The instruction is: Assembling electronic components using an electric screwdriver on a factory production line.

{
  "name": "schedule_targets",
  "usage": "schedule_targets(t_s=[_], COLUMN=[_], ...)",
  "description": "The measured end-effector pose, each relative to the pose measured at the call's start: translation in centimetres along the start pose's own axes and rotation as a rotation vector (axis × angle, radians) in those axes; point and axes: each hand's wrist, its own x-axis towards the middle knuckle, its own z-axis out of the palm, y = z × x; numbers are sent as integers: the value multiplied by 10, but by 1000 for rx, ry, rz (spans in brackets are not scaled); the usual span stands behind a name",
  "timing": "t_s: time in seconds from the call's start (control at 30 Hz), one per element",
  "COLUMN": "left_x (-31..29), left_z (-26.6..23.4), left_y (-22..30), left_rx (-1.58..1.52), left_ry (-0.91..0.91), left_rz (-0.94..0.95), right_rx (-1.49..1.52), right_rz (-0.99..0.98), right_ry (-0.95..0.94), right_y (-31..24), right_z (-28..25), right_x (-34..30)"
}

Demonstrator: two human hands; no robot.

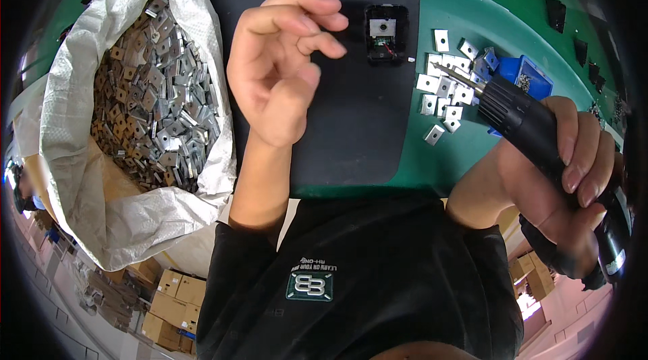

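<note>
My right hand (574,171) is wrapped round a black electric screwdriver (520,113), whose bit points up and left over a group of small silver metal plates (445,83), each with a hole. Raised above the dark mat, my left hand (280,66) has its fingers curled loosely and apart, and nothing shows in it. To the right of that hand, a small black housing (387,53) lies on the mat, apart from the fingers. Inside it are a silver plate (383,28) with a hole, a green circuit board and thin red wires.
A white woven sack (74,177) full of metal plates (162,96) stands at the left. The dark mat (358,123) covers the middle of the green table (439,164). A blue tray (540,80) of small screws sits at the right. Cardboard boxes (175,299) are below.
</note>
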Motion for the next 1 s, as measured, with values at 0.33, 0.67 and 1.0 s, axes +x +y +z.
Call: schedule_targets(t_s=[0.33, 0.67, 1.0], left_x=[4, 3, -1], left_z=[15, 19, 18], left_y=[-4, -15, -16], left_rx=[1066, 1166, 1184], left_ry=[-249, -297, -276], left_rz=[-107, -108, -104], right_rx=[-297, -415, -470], right_rz=[6, 24, 29], right_ry=[-53, -114, -128], right_y=[45, 59, 63], right_z=[19, 16, 18], right_x=[6, 6, -1])
